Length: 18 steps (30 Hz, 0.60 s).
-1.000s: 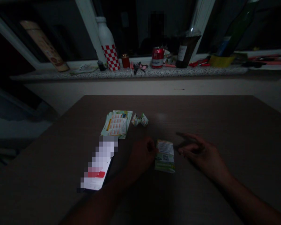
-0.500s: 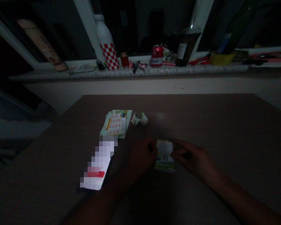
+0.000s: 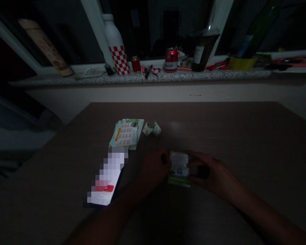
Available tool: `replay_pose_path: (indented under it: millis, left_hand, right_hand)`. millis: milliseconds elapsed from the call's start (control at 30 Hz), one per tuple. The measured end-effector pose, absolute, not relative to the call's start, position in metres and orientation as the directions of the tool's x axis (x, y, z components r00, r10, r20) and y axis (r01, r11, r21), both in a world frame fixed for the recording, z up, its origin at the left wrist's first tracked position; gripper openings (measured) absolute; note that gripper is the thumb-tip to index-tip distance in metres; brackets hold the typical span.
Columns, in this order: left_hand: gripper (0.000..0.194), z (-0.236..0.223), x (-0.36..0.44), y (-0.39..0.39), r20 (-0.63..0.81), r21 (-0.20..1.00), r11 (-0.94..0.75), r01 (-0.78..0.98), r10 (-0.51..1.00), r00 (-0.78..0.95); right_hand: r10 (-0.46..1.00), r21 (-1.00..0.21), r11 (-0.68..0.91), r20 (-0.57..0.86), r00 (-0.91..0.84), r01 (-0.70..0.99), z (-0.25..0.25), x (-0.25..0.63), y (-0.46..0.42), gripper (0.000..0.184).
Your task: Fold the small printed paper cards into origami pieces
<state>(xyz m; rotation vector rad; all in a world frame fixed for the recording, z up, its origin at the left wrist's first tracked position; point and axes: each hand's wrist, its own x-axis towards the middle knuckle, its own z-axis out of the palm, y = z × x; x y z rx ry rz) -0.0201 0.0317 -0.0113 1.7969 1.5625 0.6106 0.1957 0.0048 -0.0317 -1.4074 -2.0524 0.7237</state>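
A small printed leaflet (image 3: 179, 170), white and green with text and a QR code, lies on the table between my hands with folds across it. My left hand (image 3: 154, 170) is closed, its fingertips pinching the leaflet's left edge. At the opposite edge, my right hand (image 3: 210, 172) curves round the paper, fingertips near the upper right and thumb near the lower right. Beyond my left hand stands a folded paper piece (image 3: 152, 129) shaped like a bow. Dim light hides the detail of the fingertips.
Left of the bow-shaped piece is a stack of printed leaflets (image 3: 126, 134). A phone with a lit screen (image 3: 104, 195) lies beside my left forearm. Along the windowsill (image 3: 91, 80) stand a checkered bottle (image 3: 119, 59), a red can (image 3: 171, 59) and other small items.
My right thumb has slid down along the leaflet's right edge, and the right fingers have spread wider. My left hand stays where it was.
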Motion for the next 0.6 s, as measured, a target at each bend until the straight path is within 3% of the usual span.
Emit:
replay_pose_path:
  millis: [133, 333, 467, 600]
  left_hand:
    - [0.009, -0.0114, -0.0203, 0.0318, -0.085, 0.735, -0.048, 0.676, 0.983, 0.162]
    - [0.009, -0.0125, -0.02, 0.0306, -0.059, 0.723, -0.072, 0.687, 0.984, 0.166]
    - [0.008, -0.0123, -0.019, 0.0305, -0.069, 0.703, -0.074, 0.707, 0.983, 0.171]
    - [0.008, -0.0109, -0.0182, 0.0305, -0.092, 0.696, -0.054, 0.716, 0.982, 0.164]
  right_hand:
    - [0.938, -0.654, 0.323, 0.126, -0.322, 0.684, -0.0291, 0.1955, 0.0002, 0.081]
    - [0.934, -0.641, 0.328, 0.109, -0.34, 0.694, -0.024, 0.1959, -0.0006, 0.08]
    - [0.932, -0.706, 0.313, 0.102, -0.347, 0.635, -0.0274, 0.1957, 0.0013, 0.067]
    - [0.925, -0.657, 0.363, 0.172, -0.338, 0.661, -0.0308, 0.1943, 0.0016, 0.058]
